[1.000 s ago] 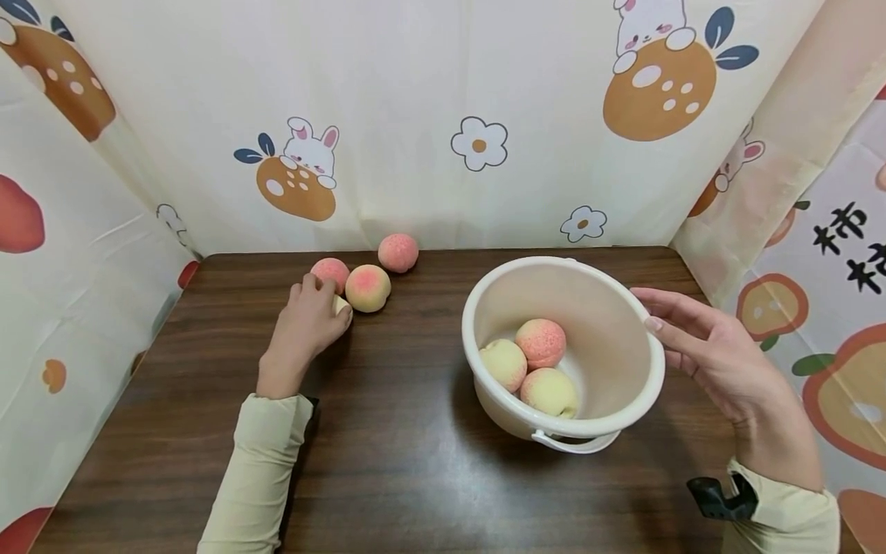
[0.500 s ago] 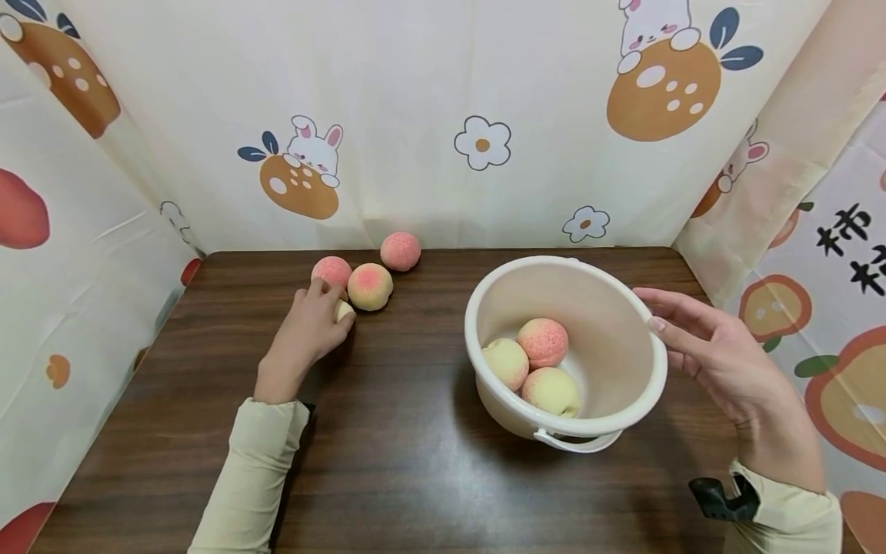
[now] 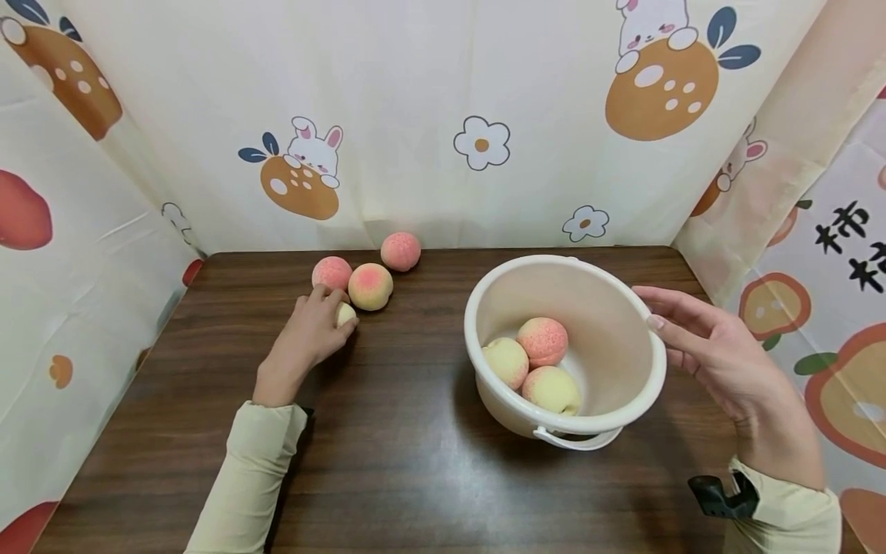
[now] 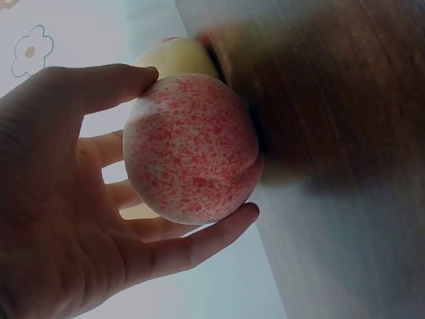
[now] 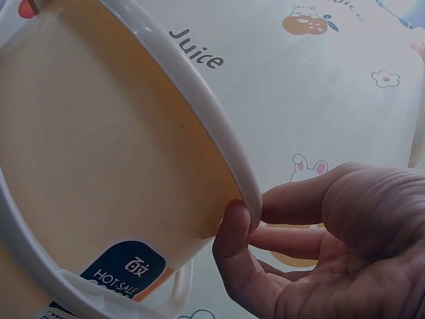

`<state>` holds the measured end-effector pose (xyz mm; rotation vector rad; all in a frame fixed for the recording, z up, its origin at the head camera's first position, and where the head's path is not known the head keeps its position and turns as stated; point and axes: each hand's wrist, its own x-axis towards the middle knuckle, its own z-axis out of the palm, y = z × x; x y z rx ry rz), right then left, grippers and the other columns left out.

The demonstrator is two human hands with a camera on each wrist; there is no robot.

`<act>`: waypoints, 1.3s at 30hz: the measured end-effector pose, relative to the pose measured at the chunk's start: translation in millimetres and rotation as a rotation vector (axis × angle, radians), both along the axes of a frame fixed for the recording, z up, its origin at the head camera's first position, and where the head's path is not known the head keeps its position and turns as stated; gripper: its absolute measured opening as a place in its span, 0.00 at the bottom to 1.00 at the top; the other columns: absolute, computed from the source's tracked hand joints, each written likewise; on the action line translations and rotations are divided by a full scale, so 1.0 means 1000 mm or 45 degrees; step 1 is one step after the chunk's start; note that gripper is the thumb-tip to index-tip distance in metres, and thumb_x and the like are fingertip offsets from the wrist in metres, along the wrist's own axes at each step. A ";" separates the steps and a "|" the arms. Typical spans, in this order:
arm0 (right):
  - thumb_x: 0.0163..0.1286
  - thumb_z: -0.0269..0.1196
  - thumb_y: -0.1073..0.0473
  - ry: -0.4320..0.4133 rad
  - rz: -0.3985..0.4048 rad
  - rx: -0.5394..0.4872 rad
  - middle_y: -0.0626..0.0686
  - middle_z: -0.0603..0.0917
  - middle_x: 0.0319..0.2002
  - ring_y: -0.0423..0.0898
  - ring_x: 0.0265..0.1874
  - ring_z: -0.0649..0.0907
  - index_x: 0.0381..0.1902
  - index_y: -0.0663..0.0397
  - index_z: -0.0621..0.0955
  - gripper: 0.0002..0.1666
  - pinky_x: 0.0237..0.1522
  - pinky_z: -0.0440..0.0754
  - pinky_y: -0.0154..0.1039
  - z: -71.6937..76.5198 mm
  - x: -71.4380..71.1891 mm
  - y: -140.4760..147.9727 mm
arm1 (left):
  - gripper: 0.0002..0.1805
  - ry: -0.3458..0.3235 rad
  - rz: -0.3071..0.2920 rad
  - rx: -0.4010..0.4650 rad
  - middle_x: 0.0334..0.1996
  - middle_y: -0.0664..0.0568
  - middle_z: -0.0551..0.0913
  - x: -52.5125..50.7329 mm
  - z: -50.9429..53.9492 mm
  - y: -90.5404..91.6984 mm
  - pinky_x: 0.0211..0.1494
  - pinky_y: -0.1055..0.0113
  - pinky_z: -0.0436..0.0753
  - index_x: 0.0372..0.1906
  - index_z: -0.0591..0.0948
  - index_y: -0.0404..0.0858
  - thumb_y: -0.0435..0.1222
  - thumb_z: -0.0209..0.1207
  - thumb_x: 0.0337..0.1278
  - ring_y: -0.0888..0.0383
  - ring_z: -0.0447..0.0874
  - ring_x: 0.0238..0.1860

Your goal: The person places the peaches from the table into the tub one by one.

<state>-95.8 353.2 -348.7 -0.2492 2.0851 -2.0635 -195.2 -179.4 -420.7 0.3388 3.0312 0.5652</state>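
Observation:
At the left of the table, my left hand curls round a pale peach, mostly hidden under the fingers in the head view. In the left wrist view this peach shows red speckles between the thumb and fingers of the hand. Just beyond it lie a pink peach and a yellow-pink one. My right hand pinches the right rim of a cream bucket, thumb on one side and fingers on the other, as the right wrist view also shows for the hand. Several peaches lie inside the bucket.
Another pink peach sits at the back edge of the dark wooden table. The bucket's handle hangs at its front. Patterned curtains enclose the table's back and sides.
My left hand has shifted slightly right and toward the front with the pale peach, which shows a little more. The right hand and bucket have hardly moved.

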 end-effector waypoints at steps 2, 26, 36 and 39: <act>0.80 0.52 0.71 0.001 0.001 0.003 0.47 0.85 0.57 0.39 0.49 0.89 0.74 0.54 0.73 0.28 0.43 0.90 0.36 0.000 0.000 0.000 | 0.20 0.008 0.009 0.010 0.60 0.31 0.72 0.001 0.000 0.000 0.53 0.39 0.77 0.57 0.77 0.34 0.41 0.59 0.68 0.27 0.73 0.51; 0.80 0.53 0.69 -0.017 -0.016 0.023 0.48 0.85 0.55 0.41 0.47 0.89 0.74 0.53 0.73 0.27 0.42 0.90 0.38 0.002 0.000 -0.001 | 0.21 0.227 0.010 0.006 0.61 0.40 0.74 0.011 0.014 0.007 0.51 0.37 0.76 0.57 0.80 0.41 0.43 0.56 0.60 0.30 0.73 0.54; 0.80 0.53 0.69 -0.015 -0.015 0.021 0.48 0.85 0.56 0.40 0.48 0.89 0.74 0.53 0.73 0.27 0.42 0.90 0.37 0.003 0.000 -0.001 | 0.21 0.374 -0.019 -0.014 0.60 0.44 0.77 0.016 0.029 0.020 0.47 0.38 0.76 0.54 0.81 0.46 0.44 0.56 0.55 0.34 0.73 0.53; 0.80 0.53 0.69 -0.020 -0.015 0.034 0.48 0.85 0.56 0.40 0.48 0.89 0.74 0.53 0.73 0.27 0.43 0.90 0.37 0.003 0.000 -0.001 | 0.20 0.413 -0.028 -0.018 0.59 0.46 0.77 0.018 0.032 0.023 0.47 0.39 0.75 0.53 0.82 0.47 0.44 0.56 0.54 0.36 0.73 0.53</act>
